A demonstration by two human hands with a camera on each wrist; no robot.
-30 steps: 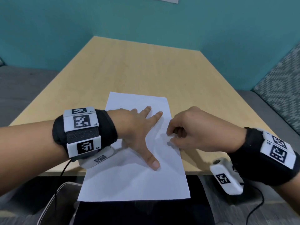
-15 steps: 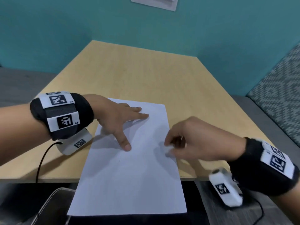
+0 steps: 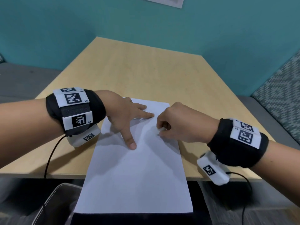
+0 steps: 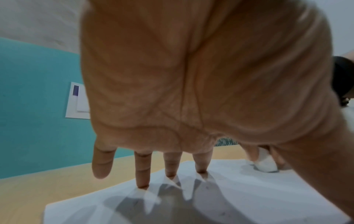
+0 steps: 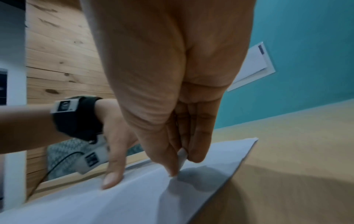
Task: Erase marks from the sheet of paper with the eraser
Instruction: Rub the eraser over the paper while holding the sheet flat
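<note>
Head view first, from where I stand: on the left, the left hand (image 3: 125, 117) lies spread and flat on the sheet of paper (image 3: 134, 176), fingers straight, thumb stretched toward the near edge, pinning the far half of the sheet to the bench (image 3: 146, 70). Through the left wrist camera the fingertips (image 4: 142, 184) press down at the sheet's far-left edge while the little finger hangs clear of it, so I judge the hold to be fairly light on that side. Moving to the middle, the near part of the sheet overhangs the bench edge with nothing beneath it; any rubbing there would likely buckle or crease the paper. A few faint dark specks show on the sheet, too small for me to say whether they are marks or crumbs. On the right, the right hand (image 3: 180, 125) is curled tight, thumb and fingers pinching the small white eraser (image 4: 265, 165), whose tip meets the paper near the right edge, level with the left hand. That is where I see the main risk: a stroke toward the free right edge, away from the pinning hand, could drag the sheet sideways or wrinkle and tear it. The eraser is a small stub with little showing below the fingers (image 5: 197, 151), so it could slip from the pinch, or a fingertip could smudge the paper.
</note>
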